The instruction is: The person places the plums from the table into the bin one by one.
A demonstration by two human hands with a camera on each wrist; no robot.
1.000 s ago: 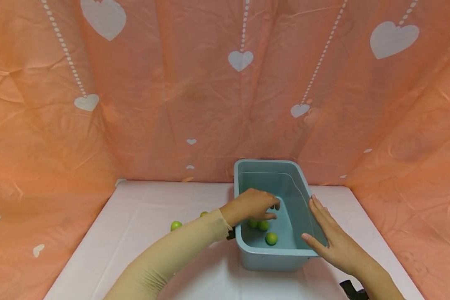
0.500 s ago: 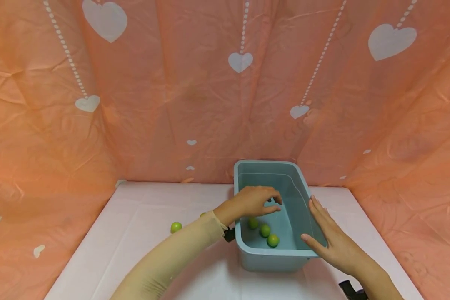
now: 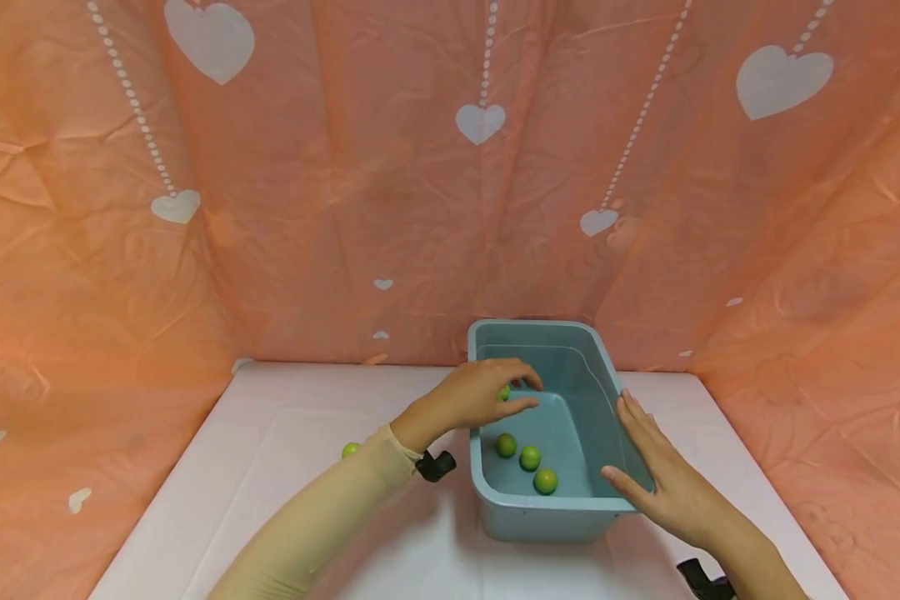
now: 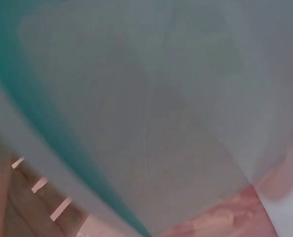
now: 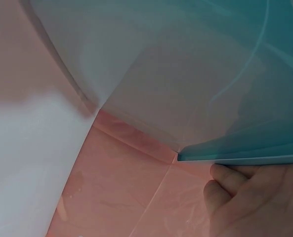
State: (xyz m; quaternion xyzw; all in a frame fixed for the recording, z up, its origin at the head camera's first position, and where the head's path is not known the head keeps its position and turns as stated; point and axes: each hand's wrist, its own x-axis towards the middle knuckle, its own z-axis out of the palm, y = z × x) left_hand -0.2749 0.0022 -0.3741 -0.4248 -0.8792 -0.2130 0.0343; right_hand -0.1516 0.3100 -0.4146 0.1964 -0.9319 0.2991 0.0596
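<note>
A blue-grey plastic bin (image 3: 547,521) stands on the white table. On its floor lie limes: a near one (image 3: 545,481), a middle one (image 3: 530,457) and a left one (image 3: 506,445). My left hand (image 3: 468,398) hovers over the bin's left rim, fingers loosely bent and apart. Between its thumb and fingers another lime (image 3: 504,392) shows, seemingly in the bin behind the hand. My right hand (image 3: 667,475) rests on the bin's right rim, fingers straight along the outside, thumb at the near corner. In the right wrist view its fingers (image 5: 223,190) touch below the rim.
Left of the bin, a lime (image 3: 351,448) on the table (image 3: 292,433) is partly hidden by my left sleeve (image 3: 345,517). A pinkish-orange curtain (image 3: 390,208) with white hearts encloses the back and sides. Black wrist mounts, such as the left one (image 3: 436,466), stick out from my wrists.
My left hand has drawn back leftward from the middle of the bin. Two limes in the bin have rolled slightly nearer. The sleeve now covers a second table lime. My right hand stays put.
</note>
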